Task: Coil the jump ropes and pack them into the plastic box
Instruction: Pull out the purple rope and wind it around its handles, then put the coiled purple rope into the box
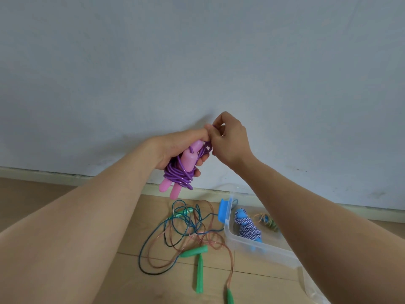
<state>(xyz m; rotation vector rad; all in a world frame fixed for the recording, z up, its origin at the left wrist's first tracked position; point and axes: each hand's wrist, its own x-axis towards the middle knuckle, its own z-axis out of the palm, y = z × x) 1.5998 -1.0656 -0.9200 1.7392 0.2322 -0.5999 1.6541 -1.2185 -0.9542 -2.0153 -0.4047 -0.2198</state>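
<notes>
My left hand (175, 148) grips a coiled purple jump rope (178, 173) with two pink handles, held up in front of the wall. My right hand (230, 141) pinches a strand of that purple rope at the top of the coil, next to my left fingertips. On the floor below stands the clear plastic box (271, 251) with a blue latch. Inside it lie a coiled blue-and-white rope (248, 227) with blue handles and a smaller coiled rope (266, 220). Two loose ropes with green handles (195, 252), one dark teal (153, 246), one copper-coloured (219, 242), lie tangled left of the box.
A grey wall (197, 62) with a pale skirting board runs just behind the box and ropes. The floor is light wood planks (157, 288). A clear plastic lid or bag (315, 288) lies at the box's near right end.
</notes>
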